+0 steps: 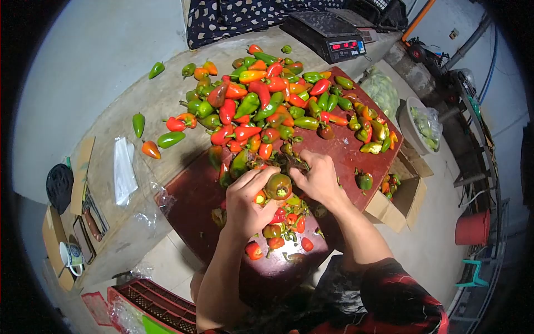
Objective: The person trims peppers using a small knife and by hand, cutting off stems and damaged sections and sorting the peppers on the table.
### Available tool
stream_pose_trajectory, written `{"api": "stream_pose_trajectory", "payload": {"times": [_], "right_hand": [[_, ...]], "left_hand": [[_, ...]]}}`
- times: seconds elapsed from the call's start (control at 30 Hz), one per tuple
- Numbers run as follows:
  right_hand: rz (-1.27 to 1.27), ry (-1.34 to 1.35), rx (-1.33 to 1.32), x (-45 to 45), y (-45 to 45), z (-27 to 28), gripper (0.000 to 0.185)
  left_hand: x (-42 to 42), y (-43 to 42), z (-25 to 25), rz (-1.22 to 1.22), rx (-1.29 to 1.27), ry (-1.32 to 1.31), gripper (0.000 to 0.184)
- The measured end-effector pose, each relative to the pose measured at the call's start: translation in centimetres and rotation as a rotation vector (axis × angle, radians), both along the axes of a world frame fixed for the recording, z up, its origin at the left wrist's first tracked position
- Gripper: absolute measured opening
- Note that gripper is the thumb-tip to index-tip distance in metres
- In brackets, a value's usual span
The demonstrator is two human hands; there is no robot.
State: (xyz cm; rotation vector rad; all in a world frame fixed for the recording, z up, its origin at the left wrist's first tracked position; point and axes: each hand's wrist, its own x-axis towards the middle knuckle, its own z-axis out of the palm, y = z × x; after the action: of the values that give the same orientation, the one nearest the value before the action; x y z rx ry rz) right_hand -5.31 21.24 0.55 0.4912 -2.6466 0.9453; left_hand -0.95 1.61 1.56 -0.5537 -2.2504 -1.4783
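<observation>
My left hand is closed round a dark green-brown pepper whose pale cut end faces up, with a red pepper beside it under the fingers. Just to the right, my right hand has its thumb and forefinger together near dark stems; what they pinch, if anything, is too small to make out. A large heap of red, green and orange peppers lies beyond both hands. Below them, cut pepper pieces and stem bits are scattered on the dark red board.
A digital scale stands at the back. At the right are a cardboard box with peppers and a white tub. A patterned cup and white plastic bag are at the left; a red crate is below.
</observation>
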Motion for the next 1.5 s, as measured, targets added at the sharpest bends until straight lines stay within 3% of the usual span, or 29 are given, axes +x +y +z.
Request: {"api": "stream_pose_trajectory", "payload": {"times": [0.13,0.2,0.27,0.37,0.43,0.6,0.73,0.83,0.87,0.93,1.0,1.17,1.23,1.3,1.47,1.5], "right_hand": [[0.0,-0.064,-0.098,-0.2,0.2,-0.7,0.023],[0.053,-0.416,-0.372,-0.3,0.4,-0.9,0.023],[0.116,-0.548,-0.417,-0.2,0.6,0.2,0.026],[0.218,-0.721,-0.436,0.2,0.7,1.4,0.029],[0.288,-0.78,-0.426,0.3,0.7,1.3,0.027],[0.313,-0.777,-0.33,0.8,-0.1,1.4,0.022],[0.354,-0.742,-0.237,0.9,-0.1,1.0,0.022],[0.277,-0.666,-0.288,0.7,0.1,0.2,0.023],[0.238,-0.668,-0.285,0.5,0.2,0.0,0.023],[0.201,-0.671,-0.283,0.5,0.2,-0.3,0.023],[0.242,-0.525,-0.191,0.7,-0.1,-0.4,0.021],[0.295,-0.529,-0.179,1.3,-0.7,0.0,0.021],[0.298,-0.517,-0.18,1.1,-0.6,-0.3,0.021],[0.23,-0.54,-0.218,0.8,-0.5,-0.6,0.02],[0.277,-0.509,-0.397,1.0,-0.5,0.3,0.017],[0.292,-0.553,-0.571,1.2,-0.6,0.7,0.016]], "left_hand": [[0.0,0.4,-0.1,0.045,0.053,-0.087,0.043],[-0.4,0.5,-1.3,0.049,0.313,-0.285,0.04],[-0.5,0.6,-1.2,0.054,0.385,-0.298,0.04],[-0.8,0.6,-1.6,0.058,0.337,-0.318,0.042],[-0.7,0.6,-1.0,0.137,-0.014,-0.031,0.042],[-0.4,0.7,-1.4,0.161,-0.238,0.038,0.043],[-0.8,0.4,-2.0,0.315,-0.175,-0.132,0.041],[-1.2,0.1,-2.0,0.179,0.127,-0.338,0.038],[-1.2,0.1,-1.7,0.179,0.127,-0.336,0.038],[-0.9,0.4,-1.0,0.23,-0.042,-0.021,0.036],[-0.4,0.7,-0.1,0.215,-0.084,-0.027,0.037],[-1.3,-0.3,-2.8,0.255,-0.068,-0.249,0.037],[-1.6,-0.5,-2.2,0.233,-0.032,-0.192,0.041],[-1.4,-0.4,-1.2,0.2,-0.038,-0.042,0.047],[-0.8,0.3,-1.1,0.126,-0.007,-0.078,0.051],[-1.0,0.3,-1.2,0.127,0.01,-0.069,0.051]]}}
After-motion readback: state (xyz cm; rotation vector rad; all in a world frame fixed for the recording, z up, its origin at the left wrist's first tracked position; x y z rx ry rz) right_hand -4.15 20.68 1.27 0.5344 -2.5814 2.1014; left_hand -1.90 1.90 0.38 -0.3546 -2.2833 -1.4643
